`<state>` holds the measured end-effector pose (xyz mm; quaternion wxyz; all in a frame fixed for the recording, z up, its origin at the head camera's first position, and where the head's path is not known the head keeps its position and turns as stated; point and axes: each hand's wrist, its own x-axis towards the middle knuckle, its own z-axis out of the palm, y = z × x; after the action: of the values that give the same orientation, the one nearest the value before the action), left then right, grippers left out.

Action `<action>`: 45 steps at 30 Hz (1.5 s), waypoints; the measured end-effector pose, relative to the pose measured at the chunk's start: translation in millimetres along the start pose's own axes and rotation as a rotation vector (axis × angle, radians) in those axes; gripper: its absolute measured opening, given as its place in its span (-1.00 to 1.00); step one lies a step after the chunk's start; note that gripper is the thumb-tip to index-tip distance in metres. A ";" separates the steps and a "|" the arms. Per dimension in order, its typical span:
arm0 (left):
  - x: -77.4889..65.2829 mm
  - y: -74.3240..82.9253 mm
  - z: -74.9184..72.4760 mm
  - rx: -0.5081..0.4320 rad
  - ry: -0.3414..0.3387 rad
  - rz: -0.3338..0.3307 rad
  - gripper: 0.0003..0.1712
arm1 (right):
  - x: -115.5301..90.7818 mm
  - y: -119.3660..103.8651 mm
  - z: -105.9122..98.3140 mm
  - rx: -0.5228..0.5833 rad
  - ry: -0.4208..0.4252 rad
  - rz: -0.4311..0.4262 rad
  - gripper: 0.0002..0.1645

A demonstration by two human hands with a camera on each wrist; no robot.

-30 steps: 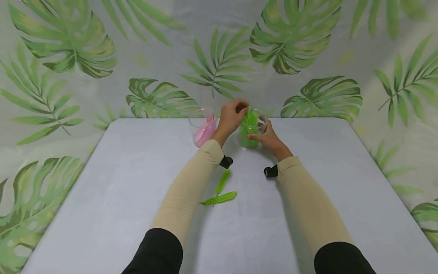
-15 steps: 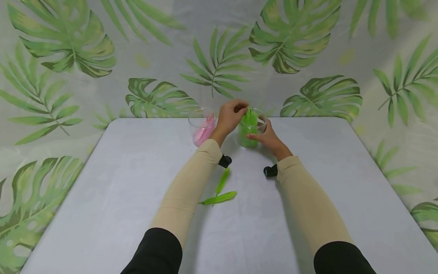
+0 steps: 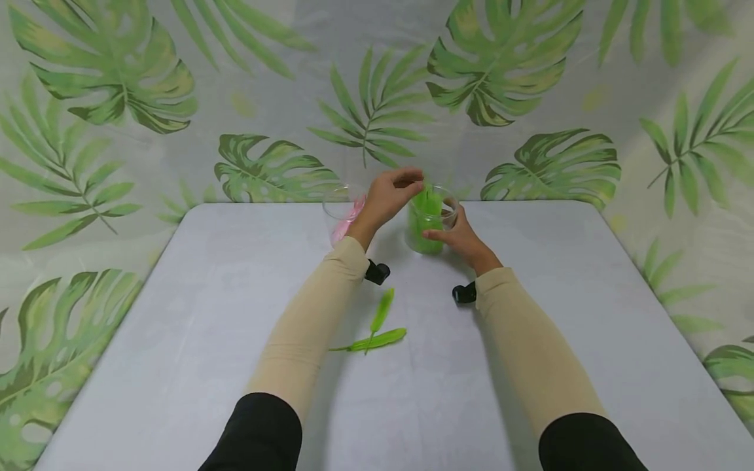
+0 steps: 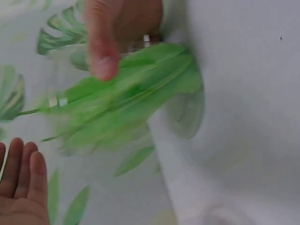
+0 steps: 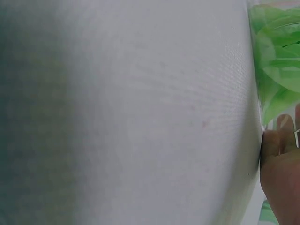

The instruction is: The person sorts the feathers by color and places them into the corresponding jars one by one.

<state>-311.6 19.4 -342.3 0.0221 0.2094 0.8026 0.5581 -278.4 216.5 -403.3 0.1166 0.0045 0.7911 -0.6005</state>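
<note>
In the head view my right hand (image 3: 468,242) grips a clear plastic cup (image 3: 450,197) at the back of the table, thumb across its near side. Bright green feathers (image 4: 136,96) fill this cup, their thin stems poking past the rim. My left hand (image 3: 383,203) hovers just left of the rim. The left wrist view has its fingers (image 4: 35,180) straight, with nothing held and a gap to the stems. Two green feathers, one upright (image 3: 383,311) and one crosswise (image 3: 379,339), lie crossed on the table between my forearms.
Left of my left hand stands a second clear cup (image 3: 327,219) with pink feathers (image 3: 341,229) in it, partly hidden by that hand. A leaf-printed cloth (image 3: 265,85) hangs behind the back edge of the white table (image 3: 235,288).
My left hand has drawn back a little to the left from the green feathers in the cup, its fingers straightening. My right hand has stayed on the cup.
</note>
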 end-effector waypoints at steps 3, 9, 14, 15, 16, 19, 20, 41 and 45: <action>-9.1 7.2 -15.5 -0.022 -0.091 0.031 -0.53 | -0.9 0.2 -0.6 -0.011 0.001 0.010 0.26; -51.0 10.2 -45.5 0.229 -0.355 0.213 -0.68 | -3.1 -0.5 -0.9 -0.023 -0.003 0.026 0.27; -109.1 -8.4 -51.9 0.589 -0.640 0.354 -0.78 | -2.6 -1.7 -0.7 -0.030 -0.011 0.019 0.29; -119.5 -12.5 -51.6 0.624 -0.683 0.357 -0.78 | -2.3 -1.9 -1.2 -0.029 -0.011 0.017 0.29; -129.4 -17.0 -51.4 0.651 -0.714 0.360 -0.79 | -2.1 -2.1 -1.4 -0.029 -0.011 0.017 0.29; -153.3 -28.6 -49.0 0.668 -0.756 0.355 -0.79 | -1.8 -2.9 -2.5 -0.022 -0.006 0.022 0.29; -159.3 -31.2 -47.9 0.672 -0.758 0.366 -0.79 | -1.7 -3.1 -2.8 -0.016 -0.006 0.022 0.29; -181.3 -43.6 -25.2 0.771 -0.762 0.558 -0.84 | 1.8 0.7 -2.4 0.011 -0.027 0.002 0.26; -181.7 -44.3 -24.6 0.779 -0.754 0.567 -0.87 | 2.8 1.3 -2.7 0.013 -0.024 0.003 0.26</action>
<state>-166.5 -80.8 -409.2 0.0768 0.5907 0.7976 0.0953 -281.4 219.0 -404.3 0.1271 -0.0006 0.7855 -0.6056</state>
